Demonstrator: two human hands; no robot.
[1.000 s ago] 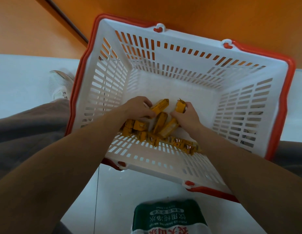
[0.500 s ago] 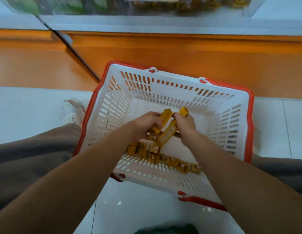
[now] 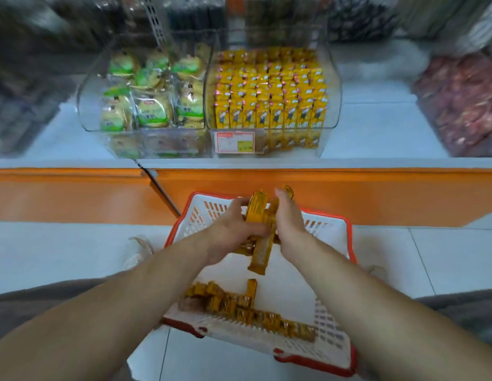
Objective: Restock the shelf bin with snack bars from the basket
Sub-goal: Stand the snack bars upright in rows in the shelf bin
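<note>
My left hand (image 3: 230, 227) and my right hand (image 3: 290, 222) together clutch a bundle of yellow snack bars (image 3: 260, 229) above the white basket with a red rim (image 3: 332, 350) on the floor. One bar hangs down loosely from the bundle. Several more yellow bars (image 3: 239, 303) lie along the basket's near wall. On the shelf ahead stands a clear bin (image 3: 331, 111) packed with rows of the same yellow bars (image 3: 269, 97).
A clear bin of green-labelled cakes (image 3: 145, 100) sits left of the yellow-bar bin. A container of red snacks (image 3: 464, 105) stands at the right. An orange shelf front (image 3: 349, 193) runs behind the basket. A white shoe (image 3: 137, 251) rests on the floor tiles.
Both hands have lifted out of the basket with a bundle of bars. My head has tilted up, bringing the shelf and its bins into sight.
</note>
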